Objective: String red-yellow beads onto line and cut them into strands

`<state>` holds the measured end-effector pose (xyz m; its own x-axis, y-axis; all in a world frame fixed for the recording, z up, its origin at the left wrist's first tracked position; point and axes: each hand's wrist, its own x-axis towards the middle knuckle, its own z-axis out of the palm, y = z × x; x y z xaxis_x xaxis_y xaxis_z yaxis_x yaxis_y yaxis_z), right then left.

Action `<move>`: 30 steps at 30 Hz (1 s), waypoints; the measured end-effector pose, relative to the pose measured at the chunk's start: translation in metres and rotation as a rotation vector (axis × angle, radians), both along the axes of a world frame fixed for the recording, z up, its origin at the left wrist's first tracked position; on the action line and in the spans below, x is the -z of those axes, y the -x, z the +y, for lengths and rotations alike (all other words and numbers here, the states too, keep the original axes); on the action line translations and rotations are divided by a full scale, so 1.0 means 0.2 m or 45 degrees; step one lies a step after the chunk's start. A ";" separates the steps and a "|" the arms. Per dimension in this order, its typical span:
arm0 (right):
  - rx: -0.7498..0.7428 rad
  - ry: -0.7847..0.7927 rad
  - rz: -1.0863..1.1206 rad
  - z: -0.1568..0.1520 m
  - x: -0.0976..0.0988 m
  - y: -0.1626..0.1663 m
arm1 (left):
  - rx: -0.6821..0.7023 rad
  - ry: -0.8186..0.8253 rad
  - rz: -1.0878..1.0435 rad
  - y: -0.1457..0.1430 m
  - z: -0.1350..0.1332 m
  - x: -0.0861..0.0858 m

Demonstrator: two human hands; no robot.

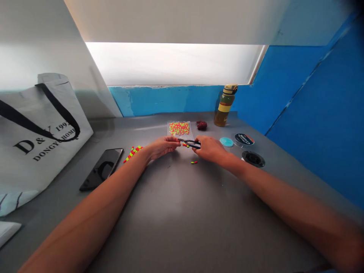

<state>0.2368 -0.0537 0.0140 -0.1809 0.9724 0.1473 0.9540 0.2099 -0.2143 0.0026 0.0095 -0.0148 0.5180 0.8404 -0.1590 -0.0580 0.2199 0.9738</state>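
My right hand (209,148) is wrapped round the handles of a pair of pliers (191,142), whose jaws point left. The jaws reach the fingertips of my left hand (164,147), which are pinched together on something too small to make out. Just under the pliers lie a few red and yellow-green beads (185,145). Nearer to me is another small bead piece (194,162), half green and half red. Beside my left wrist several red and yellow-green beads (133,153) lie in rows. Behind my hands is a clear bag of the same beads (179,128).
A phone (102,169) and a white tote bag (42,136) are at the left. A dark red bundle (201,125) and a bottle (225,106) stand at the back. On the right are a blue disc (226,141), a labelled round lid (244,139) and a black spool (253,159).
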 end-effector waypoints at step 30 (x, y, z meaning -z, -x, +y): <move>-0.216 0.238 0.359 0.10 0.06 0.00 | -0.006 0.076 0.026 -0.01 0.01 -0.03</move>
